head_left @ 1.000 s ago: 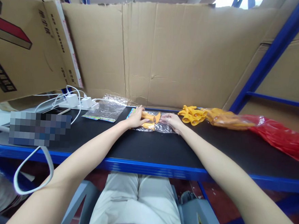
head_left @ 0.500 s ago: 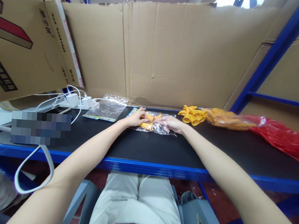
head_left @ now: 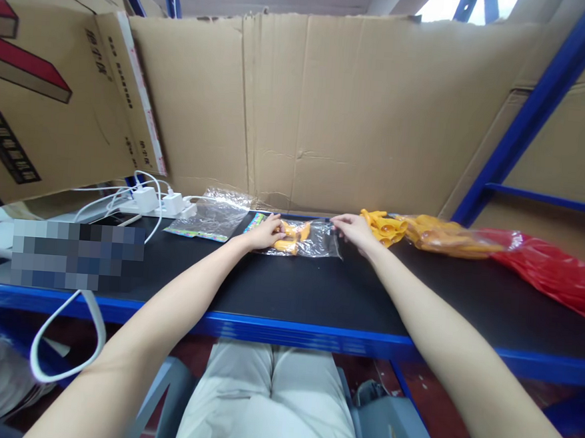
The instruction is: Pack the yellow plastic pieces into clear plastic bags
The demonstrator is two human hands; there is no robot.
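Note:
A clear plastic bag (head_left: 321, 241) with a colourful printed strip at its left end lies flat on the black tabletop. Inside it are orange hollow pieces (head_left: 285, 246) with claw-like ends; their exact kind is unclear. My left hand (head_left: 265, 232) rests on the bag's left part, fingers bent over the orange pieces and holding them down. At the bag's far right corner, my right hand (head_left: 356, 231) pinches the plastic edge between thumb and fingers. Just right of that hand is a loose pile of similar orange-yellow pieces (head_left: 389, 229), partly hidden by it.
Another clear bag (head_left: 207, 216) lies flat to the left. Beyond it are white chargers and cables (head_left: 158, 201). To the right are a bag of orange pieces (head_left: 441, 236) and a red plastic bag (head_left: 544, 266). A cardboard wall (head_left: 354, 116) stands behind the table.
My right hand has moved right and slightly away from me, from the orange pieces to the bag's right corner. The bag's right part now lies uncovered. My left hand stays in place.

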